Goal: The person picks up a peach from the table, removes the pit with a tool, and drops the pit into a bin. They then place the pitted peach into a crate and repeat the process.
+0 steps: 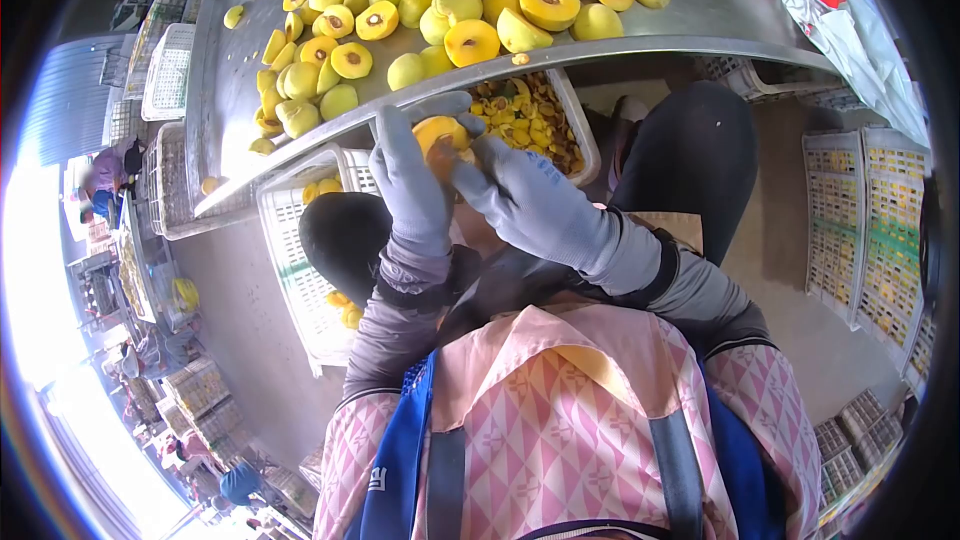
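My left hand (pixel 411 172), in a grey glove, is wrapped round a halved yellow peach (pixel 437 132) just below the table's front edge. The orange cut face of the peach shows, with a brownish patch at its lower side. My right hand (pixel 540 202), gloved the same way, has its fingers curled against that cut face. Whatever the right fingers grip is hidden. On the metal table (pixel 690 25) above lies a pile of peach halves (pixel 470 40), some cut side up with brown centres. A white bin (pixel 575 130) behind my hands holds yellow and brown fruit pieces.
A white crate (pixel 300 270) with some fruit stands by my left knee. Stacked crates (pixel 860 230) of yellow fruit are at the right. A white plastic bag (pixel 850 30) hangs over the table's right edge. Other people and crates (pixel 195 390) are far left.
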Tool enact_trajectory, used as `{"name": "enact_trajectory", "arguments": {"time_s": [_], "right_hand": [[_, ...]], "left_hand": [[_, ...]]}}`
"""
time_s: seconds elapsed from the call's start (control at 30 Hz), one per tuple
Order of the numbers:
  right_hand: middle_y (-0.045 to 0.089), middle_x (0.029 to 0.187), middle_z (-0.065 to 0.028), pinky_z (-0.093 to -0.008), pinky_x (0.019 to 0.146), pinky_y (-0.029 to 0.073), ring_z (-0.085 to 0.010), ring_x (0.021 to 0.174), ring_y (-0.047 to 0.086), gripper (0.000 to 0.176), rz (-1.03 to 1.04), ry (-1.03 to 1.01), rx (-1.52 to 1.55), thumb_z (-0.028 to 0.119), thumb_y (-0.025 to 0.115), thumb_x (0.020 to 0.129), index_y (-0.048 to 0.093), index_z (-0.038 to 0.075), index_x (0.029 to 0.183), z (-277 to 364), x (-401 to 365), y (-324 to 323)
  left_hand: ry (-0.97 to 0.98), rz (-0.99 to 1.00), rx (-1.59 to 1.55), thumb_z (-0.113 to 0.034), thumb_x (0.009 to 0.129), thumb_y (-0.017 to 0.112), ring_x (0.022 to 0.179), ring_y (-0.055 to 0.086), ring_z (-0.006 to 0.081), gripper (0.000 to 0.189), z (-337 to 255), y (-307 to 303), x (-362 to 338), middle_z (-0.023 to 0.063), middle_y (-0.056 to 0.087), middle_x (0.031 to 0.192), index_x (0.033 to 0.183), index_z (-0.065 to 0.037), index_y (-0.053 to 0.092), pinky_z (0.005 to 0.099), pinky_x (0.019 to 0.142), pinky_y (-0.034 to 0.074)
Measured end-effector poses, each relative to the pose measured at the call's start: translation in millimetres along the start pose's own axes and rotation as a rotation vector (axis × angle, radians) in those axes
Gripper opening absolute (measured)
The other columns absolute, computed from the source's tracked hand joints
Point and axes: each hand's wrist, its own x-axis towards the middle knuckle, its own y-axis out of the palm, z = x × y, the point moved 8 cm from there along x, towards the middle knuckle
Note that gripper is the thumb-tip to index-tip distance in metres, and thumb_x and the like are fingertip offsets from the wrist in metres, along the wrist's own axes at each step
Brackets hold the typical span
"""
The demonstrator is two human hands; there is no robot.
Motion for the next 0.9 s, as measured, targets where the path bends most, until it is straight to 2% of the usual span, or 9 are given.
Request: {"name": "enact_trajectory", "arguments": {"time_s": [0.13,0.2,0.27,0.43,0.57,0.6,0.7,0.87,0.9], "right_hand": [[0.06,0.067,-0.0187,-0.046,0.057,0.048,-0.0391,0.064,0.064,0.023,0.104,0.298,0.421,0.026,0.057,0.102,0.056,0.004,0.097,-9,2,11],[0.06,0.067,-0.019,-0.0461,0.058,0.048,-0.0397,0.065,0.064,0.025,0.116,0.278,0.37,0.028,0.057,0.102,0.056,0.003,0.097,-9,-1,11],[0.06,0.069,-0.0196,-0.0464,0.059,0.048,-0.0406,0.067,0.064,0.027,0.095,0.105,0.133,0.029,0.057,0.102,0.056,0.003,0.096,0,-1,6],[0.063,0.074,-0.0218,-0.0484,0.062,0.05,-0.0425,0.071,0.065,0.028,0.148,0.14,0.069,0.031,0.056,0.102,0.057,0.003,0.096,-2,-4,14],[0.064,0.075,-0.0223,-0.0489,0.063,0.051,-0.0431,0.072,0.065,0.031,0.174,0.09,0.069,0.033,0.055,0.102,0.057,0.003,0.096,-14,-11,26],[0.065,0.075,-0.0216,-0.0489,0.062,0.051,-0.0425,0.071,0.065,0.03,0.194,0.098,0.051,0.033,0.055,0.102,0.057,0.003,0.096,-16,-12,29],[0.066,0.074,-0.0195,-0.0485,0.061,0.052,-0.0404,0.069,0.066,0.029,0.219,0.11,-0.049,0.033,0.057,0.1,0.057,0.004,0.099,-16,-11,29],[0.067,0.074,-0.0175,-0.0474,0.061,0.053,-0.037,0.067,0.067,0.025,0.152,0.012,-0.301,0.03,0.058,0.099,0.057,0.005,0.106,2,-6,16],[0.067,0.074,-0.0177,-0.0474,0.061,0.053,-0.037,0.068,0.068,0.025,0.185,0.061,-0.26,0.029,0.057,0.099,0.057,0.005,0.106,-1,-6,18]], "left_hand": [[0.143,-0.014,0.141,-0.04,0.107,0.034,0.081,0.067,0.0204,0.058,-11,3,-5,0.0136,0.071,0.087,0.104,0.008,0.067,0.0302,0.079,0.054],[0.164,-0.029,0.123,-0.04,0.107,0.034,0.08,0.068,0.0204,0.059,-8,1,-7,0.0139,0.071,0.087,0.103,0.008,0.068,0.0302,0.08,0.054],[0.154,-0.023,0.12,-0.04,0.107,0.034,0.08,0.068,0.0204,0.059,-6,-2,-8,0.0139,0.071,0.088,0.103,0.008,0.068,0.03,0.08,0.054],[-0.04,0.013,0.048,-0.042,0.106,0.034,0.081,0.068,0.0209,0.06,9,-16,-10,0.0136,0.072,0.09,0.105,0.006,0.069,0.0297,0.081,0.054],[0.215,0.047,0.342,-0.032,0.105,0.045,0.086,0.067,0.0179,0.045,4,-28,-14,0.0128,0.073,0.094,0.108,0.006,0.07,0.0298,0.078,0.055],[0.212,0.11,0.34,-0.027,0.104,0.05,0.086,0.067,0.0146,0.038,5,-29,-14,0.0105,0.073,0.095,0.109,0.005,0.071,0.0273,0.074,0.054],[-0.03,-0.039,0.169,-0.024,0.103,0.053,0.082,0.066,0.0113,0.034,36,-53,-6,0.0069,0.073,0.093,0.108,0.003,0.073,0.0229,0.07,0.052],[0.14,-0.036,0.345,-0.017,0.101,0.057,0.077,0.062,0.0064,0.025,8,-32,-10,0.0026,0.073,0.088,0.105,0.001,0.074,0.0192,0.066,0.048],[0.177,-0.025,0.393,-0.015,0.1,0.058,0.077,0.062,0.0059,0.023,6,-30,-8,0.002,0.073,0.087,0.104,0.0,0.075,0.0192,0.066,0.047]]}}
